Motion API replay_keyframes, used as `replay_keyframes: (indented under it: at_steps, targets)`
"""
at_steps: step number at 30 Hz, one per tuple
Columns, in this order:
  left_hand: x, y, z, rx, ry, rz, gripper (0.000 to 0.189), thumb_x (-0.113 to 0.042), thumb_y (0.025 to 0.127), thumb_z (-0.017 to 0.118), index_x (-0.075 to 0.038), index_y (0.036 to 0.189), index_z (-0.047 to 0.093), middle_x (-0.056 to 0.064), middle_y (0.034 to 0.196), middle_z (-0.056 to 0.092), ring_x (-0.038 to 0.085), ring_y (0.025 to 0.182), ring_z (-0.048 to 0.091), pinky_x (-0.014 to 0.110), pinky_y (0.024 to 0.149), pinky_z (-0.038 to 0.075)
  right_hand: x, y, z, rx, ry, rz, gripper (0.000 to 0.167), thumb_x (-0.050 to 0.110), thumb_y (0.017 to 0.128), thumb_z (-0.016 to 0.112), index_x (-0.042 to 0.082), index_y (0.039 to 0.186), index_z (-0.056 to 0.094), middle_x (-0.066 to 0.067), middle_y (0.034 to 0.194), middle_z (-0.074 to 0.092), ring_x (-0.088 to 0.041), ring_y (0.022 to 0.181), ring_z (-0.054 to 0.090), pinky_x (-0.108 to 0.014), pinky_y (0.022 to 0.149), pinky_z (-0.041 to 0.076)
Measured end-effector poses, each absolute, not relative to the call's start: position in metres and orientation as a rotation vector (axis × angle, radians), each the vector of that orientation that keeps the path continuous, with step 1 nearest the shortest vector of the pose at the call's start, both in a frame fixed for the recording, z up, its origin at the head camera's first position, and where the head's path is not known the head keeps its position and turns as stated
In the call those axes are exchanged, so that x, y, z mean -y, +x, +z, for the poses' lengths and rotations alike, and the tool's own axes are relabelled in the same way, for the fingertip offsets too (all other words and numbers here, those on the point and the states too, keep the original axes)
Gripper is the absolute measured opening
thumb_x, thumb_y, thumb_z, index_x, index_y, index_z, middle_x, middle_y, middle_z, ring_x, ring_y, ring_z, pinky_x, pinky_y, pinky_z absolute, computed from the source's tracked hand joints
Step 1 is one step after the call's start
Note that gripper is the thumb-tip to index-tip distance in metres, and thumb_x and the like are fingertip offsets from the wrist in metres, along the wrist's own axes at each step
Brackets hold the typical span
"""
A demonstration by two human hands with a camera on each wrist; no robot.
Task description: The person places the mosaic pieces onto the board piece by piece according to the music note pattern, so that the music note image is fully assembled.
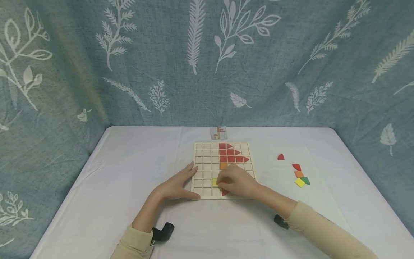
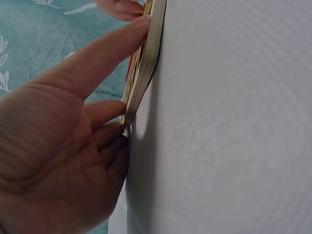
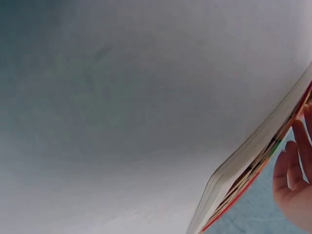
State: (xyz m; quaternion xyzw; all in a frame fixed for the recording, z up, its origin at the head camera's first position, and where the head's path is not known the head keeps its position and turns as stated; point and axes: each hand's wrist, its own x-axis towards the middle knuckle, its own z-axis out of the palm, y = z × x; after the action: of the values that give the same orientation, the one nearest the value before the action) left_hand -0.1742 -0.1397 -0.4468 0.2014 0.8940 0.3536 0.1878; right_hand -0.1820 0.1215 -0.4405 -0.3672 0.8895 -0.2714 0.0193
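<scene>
A wooden grid board (image 1: 202, 172) lies flat on the table, bearing rows of red tiles (image 1: 231, 158) and an orange tile (image 1: 223, 166). My left hand (image 1: 176, 183) rests at the board's left side, fingers along that edge and thumb at the near corner. In the left wrist view the thumb (image 2: 112, 53) presses the board's rim. Over the lower middle of the grid, my right hand (image 1: 237, 181) has bent fingers and pinches a yellow tile (image 1: 215, 182) between thumb and index finger. Part of a red tile (image 1: 224, 192) shows below that hand; its palm hides the nearby cells.
Right of the board lie loose tiles: a red rounded one (image 1: 280, 157), another red (image 1: 296, 167), an orange (image 1: 299, 174), a green (image 1: 305, 180) and a yellow (image 1: 299, 182). A small picture card (image 1: 218, 133) lies behind the board. Patterned curtains (image 1: 181, 46) surround the white table (image 1: 139, 158).
</scene>
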Motion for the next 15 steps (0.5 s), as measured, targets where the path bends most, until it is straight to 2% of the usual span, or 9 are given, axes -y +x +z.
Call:
replay_keyframes:
  at_steps: [7, 15]
  targets:
    - [0.138, -0.175, -0.448, -2.516, 0.547, 0.985, 0.103, -0.037, 0.074, 0.084, -0.003, 0.153, 0.028, 0.014, 0.162, 0.011, 0.033, 0.148, 0.009, 0.053, 0.117, 0.016, -0.145, -0.176, -0.437, -2.720, -0.851, -1.058, 0.010, 0.019, 0.092, 0.068, 0.020, 0.097, 0.076, 0.015, 0.096, 0.069, -0.008, 0.093, 0.060, -0.031, 0.083, 0.052]
    - [0.139, -0.175, -0.450, -2.518, 0.551, 0.985, 0.104, -0.038, 0.074, 0.084, -0.004, 0.154, 0.026, 0.014, 0.162, 0.009, 0.034, 0.148, 0.009, 0.054, 0.117, 0.016, -0.202, -0.166, -0.435, -2.826, -0.529, -1.102, 0.011, 0.019, 0.091, 0.069, 0.018, 0.100, 0.075, 0.004, 0.102, 0.068, -0.018, 0.093, 0.058, -0.035, 0.079, 0.052]
